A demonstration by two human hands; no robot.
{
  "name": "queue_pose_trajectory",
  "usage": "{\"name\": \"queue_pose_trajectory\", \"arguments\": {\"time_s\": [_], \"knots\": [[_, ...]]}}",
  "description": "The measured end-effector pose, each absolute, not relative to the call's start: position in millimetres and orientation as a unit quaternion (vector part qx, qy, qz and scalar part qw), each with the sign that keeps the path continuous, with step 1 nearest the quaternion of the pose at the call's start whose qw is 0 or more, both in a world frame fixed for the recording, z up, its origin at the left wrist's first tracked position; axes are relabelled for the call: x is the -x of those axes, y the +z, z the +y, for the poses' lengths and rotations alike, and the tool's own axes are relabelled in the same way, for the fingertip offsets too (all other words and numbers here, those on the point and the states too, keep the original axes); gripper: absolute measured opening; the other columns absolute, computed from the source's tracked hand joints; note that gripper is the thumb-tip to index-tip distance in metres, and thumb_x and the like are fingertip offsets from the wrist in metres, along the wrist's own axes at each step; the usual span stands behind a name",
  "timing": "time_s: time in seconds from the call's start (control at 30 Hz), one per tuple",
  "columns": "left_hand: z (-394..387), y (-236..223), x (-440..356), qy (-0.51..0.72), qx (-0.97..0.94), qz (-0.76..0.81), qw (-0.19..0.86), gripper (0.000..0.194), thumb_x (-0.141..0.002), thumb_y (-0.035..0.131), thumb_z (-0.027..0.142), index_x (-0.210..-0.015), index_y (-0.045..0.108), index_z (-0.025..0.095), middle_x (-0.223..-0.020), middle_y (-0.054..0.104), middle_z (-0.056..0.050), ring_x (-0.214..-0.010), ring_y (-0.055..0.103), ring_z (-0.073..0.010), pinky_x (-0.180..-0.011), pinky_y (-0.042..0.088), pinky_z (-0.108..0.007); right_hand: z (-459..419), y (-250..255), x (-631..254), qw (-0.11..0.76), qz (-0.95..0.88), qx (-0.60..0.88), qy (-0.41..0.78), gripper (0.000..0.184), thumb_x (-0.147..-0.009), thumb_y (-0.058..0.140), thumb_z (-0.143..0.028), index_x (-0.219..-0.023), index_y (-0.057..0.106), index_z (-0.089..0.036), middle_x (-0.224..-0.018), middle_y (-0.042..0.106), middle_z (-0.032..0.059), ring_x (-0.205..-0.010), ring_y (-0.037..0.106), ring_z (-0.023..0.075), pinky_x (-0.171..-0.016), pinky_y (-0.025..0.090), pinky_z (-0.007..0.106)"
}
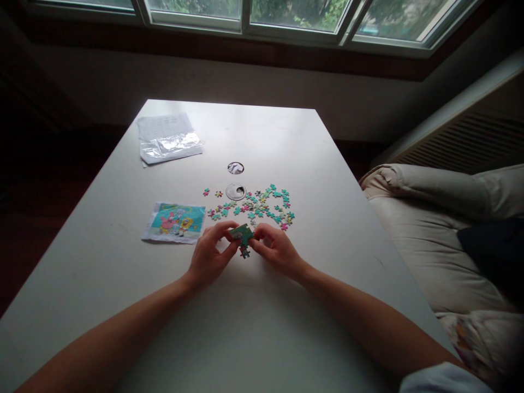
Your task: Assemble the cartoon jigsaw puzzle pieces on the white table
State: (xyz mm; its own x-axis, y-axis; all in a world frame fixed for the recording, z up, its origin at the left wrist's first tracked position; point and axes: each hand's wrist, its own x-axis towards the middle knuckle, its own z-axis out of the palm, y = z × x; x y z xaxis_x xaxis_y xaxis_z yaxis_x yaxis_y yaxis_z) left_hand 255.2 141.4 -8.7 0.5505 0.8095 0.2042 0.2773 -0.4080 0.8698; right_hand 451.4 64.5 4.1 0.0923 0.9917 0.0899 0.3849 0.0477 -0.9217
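- Joined puzzle section (242, 233), mostly green with a small reddish tail of knobs at its lower end: likely very light and thin, fairly stiff within each piece but weak along the seams.
- Its printed face may be a little slick; bending or twisting could make the joints come apart, so a flat pinch on the outer edges, or support from beneath, looks safest. The narrow lower tail is probably the most fragile part and a poor place to hold.
- It sits between the two hands, tilted, apparently raised just over the table (245, 327) on the near side of the loose pieces (257, 207).
- The left hand (210, 248) grasps the section's left part, fingers along the far side and thumb nearer the body.
- The right hand (276, 248) has thumb and index finger pinched at the section's right edge; whether they also grip a separate small piece is too small to tell.
- The lower tail points toward the body, between the thumbs.
- Left of the section lies the picture sheet (178, 222), flat and near the left hand.
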Motion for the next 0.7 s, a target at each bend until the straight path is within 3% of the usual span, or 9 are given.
{"name": "queue_pose_trajectory", "arguments": {"time_s": [0.53, 0.7], "knots": [[141.9, -4.8, -254.8, 0.317, -0.768, 0.367, 0.42, 0.033, -0.09, 0.068, 0.031, -0.123, 0.059, 0.028, -0.093, 0.07, -0.001, -0.092, 0.068, -0.0194, -0.083, 0.051, -0.031, 64.0, 4.3, -449.7, 0.425, -0.561, 0.614, 0.359, 0.024, -0.09, 0.065, -0.038, -0.078, 0.059, -0.019, -0.075, 0.058, -0.0009, -0.068, 0.049, 0.0127, -0.061, 0.036, 0.025], [141.6, -1.9, -256.4, 0.332, -0.73, 0.374, 0.467, 0.033, -0.09, 0.069, 0.033, -0.121, 0.059, 0.026, -0.09, 0.069, 0.0, -0.086, 0.068, -0.0175, -0.078, 0.051, -0.029, 64.5, 6.0, -449.2, 0.416, -0.568, 0.609, 0.366, 0.026, -0.09, 0.067, -0.042, -0.078, 0.062, -0.019, -0.076, 0.061, -0.0004, -0.07, 0.051, 0.0128, -0.062, 0.037, 0.025]]}}
